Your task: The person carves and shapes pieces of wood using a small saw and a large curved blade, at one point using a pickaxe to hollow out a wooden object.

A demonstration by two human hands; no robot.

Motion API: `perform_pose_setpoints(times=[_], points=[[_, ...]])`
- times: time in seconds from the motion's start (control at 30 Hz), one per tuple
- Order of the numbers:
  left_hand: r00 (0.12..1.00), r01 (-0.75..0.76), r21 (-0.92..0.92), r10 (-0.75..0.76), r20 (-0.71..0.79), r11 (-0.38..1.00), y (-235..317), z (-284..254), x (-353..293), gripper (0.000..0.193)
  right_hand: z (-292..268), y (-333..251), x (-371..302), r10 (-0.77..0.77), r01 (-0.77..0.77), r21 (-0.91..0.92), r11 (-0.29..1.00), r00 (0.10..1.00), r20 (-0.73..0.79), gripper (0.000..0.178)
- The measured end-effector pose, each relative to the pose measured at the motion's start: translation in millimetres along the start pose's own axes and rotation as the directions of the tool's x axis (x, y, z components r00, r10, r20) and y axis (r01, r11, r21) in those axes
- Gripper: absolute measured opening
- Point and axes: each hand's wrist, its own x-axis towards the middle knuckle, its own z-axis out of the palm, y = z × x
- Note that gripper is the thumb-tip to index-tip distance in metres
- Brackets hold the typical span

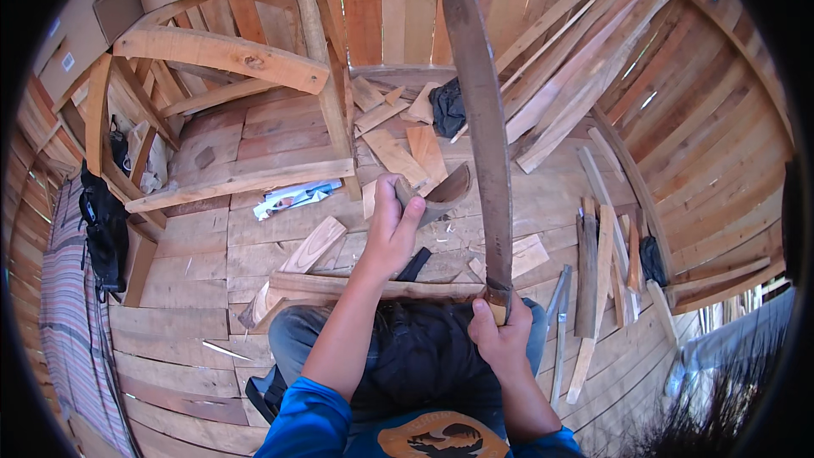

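Observation:
My right hand [502, 331] is wrapped round the short handle of a machete [487, 119]. Its long dark blade stands nearly upright, the broad tip at the top edge of the view. My left hand [395, 225] grips a short, curved, hollow brown piece [449, 191], the thumb on its near side. That piece is left of the blade and apart from it; its exact kind cannot be made out. Beyond my lap lies a wooden beam [386, 287], with a small black object [413, 264] on the floor behind it.
Wood offcuts [394, 157] and a black plastic bag [446, 107] lie ahead. Long boards [577, 76] lean at the back right; loose strips [598, 288] lie to my right. At left stand a wooden frame [220, 53], a black bag [103, 229] and a striped cloth [75, 280].

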Motion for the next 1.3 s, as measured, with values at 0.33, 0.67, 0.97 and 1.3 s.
perform_pose_setpoints(times=[0.33,0.67,0.97,1.3], points=[[1.000,-0.019,-0.055,0.019,-0.002,0.998,5,-1,-2,0.033,7,-5,18,0.053,-0.040,-0.179,0.983,0.996,0.066,0.023],[0.991,0.085,-0.018,-0.083,0.106,0.996,60,6,-20,0.037,-26,-36,-20,0.151,-0.148,-0.059,0.987,0.987,0.059,0.018],[0.975,0.144,-0.242,-0.096,0.201,0.960,197,40,-61,0.042,-110,-153,-102,0.175,-0.182,0.087,0.979,0.981,0.085,0.031],[0.927,0.048,-0.315,0.075,0.368,0.948,270,77,-69,0.038,-153,-199,-158,0.002,0.007,0.069,0.998,0.992,-0.128,0.051]])
